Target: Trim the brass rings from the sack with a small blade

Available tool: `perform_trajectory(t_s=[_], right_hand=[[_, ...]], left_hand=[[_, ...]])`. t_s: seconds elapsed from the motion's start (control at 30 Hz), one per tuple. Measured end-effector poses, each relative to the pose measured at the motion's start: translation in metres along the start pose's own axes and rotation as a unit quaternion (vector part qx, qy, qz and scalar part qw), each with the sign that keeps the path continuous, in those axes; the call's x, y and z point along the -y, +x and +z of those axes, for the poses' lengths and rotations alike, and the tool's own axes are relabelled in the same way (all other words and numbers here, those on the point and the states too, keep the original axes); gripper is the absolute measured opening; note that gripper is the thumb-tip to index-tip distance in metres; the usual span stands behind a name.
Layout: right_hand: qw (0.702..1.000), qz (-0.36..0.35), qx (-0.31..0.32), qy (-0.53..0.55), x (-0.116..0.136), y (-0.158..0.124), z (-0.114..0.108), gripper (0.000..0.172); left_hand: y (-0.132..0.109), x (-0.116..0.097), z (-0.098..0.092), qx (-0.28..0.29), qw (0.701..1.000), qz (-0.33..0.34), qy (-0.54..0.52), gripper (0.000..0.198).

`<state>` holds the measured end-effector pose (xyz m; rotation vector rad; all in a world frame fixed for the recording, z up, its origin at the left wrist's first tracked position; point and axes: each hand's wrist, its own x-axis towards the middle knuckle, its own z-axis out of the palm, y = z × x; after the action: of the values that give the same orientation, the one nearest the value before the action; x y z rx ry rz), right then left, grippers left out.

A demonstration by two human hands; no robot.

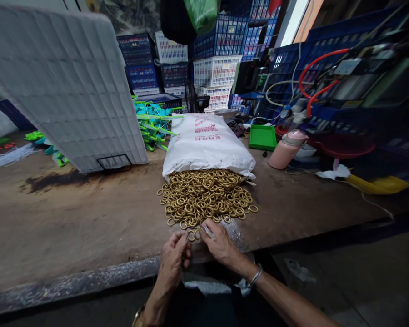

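Note:
Many brass-coloured rings (207, 195) spill in a heap from the mouth of a white printed sack (197, 152) lying on the table. My left hand (173, 254) is closed at the table's front edge, thumb and fingers pinched together; what is between them, if anything, cannot be made out. Just to its right, my right hand (220, 243) grips a small, pale, metallic-looking tool (207, 231), whose kind is unclear. A few loose rings (191, 235) lie between the two hands, close to the right fingertips.
A tall white ribbed panel (64, 86) stands at left on the wooden table (88, 218). Green and turquoise plastic parts (153, 120) are piled behind it. To the right are a green tray (263, 137), a pink bottle (286, 150) and a machine with red hoses (354, 68). Stacked crates (216, 72) fill the back.

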<state>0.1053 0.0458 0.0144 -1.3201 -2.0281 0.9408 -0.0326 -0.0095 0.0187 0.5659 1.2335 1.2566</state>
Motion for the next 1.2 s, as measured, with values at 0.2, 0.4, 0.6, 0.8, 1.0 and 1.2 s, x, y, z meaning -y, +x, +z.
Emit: perform_trajectory(t_s=[0.2, 0.4, 0.6, 0.8, 1.0, 1.2], right_hand=[[0.999, -0.001, 0.008, 0.038, 0.007, -0.003, -0.003, 0.017], [0.997, 0.023, 0.040, 0.067, 0.005, -0.001, -0.005, 0.027], [0.997, 0.046, 0.022, 0.056, -0.005, 0.002, 0.003, 0.026], [0.994, 0.068, 0.037, 0.071, -0.006, 0.005, 0.004, 0.025], [0.992, 0.074, 0.030, 0.095, -0.006, 0.007, 0.004, 0.027], [0.998, 0.017, 0.049, 0.027, -0.005, 0.004, 0.000, 0.017]], left_hand=[[0.003, 0.003, 0.011, 0.012, 0.991, 0.012, 0.133, 0.033], [0.005, 0.004, 0.016, 0.029, 0.973, 0.153, 0.170, 0.019], [0.007, 0.012, 0.015, 0.026, 0.989, 0.014, 0.144, 0.032], [0.009, 0.015, 0.013, 0.065, 0.994, -0.028, 0.079, 0.036], [0.009, 0.013, 0.012, 0.070, 0.994, -0.040, 0.071, 0.034], [0.010, 0.006, 0.015, 0.022, 0.995, -0.033, 0.093, 0.038]])
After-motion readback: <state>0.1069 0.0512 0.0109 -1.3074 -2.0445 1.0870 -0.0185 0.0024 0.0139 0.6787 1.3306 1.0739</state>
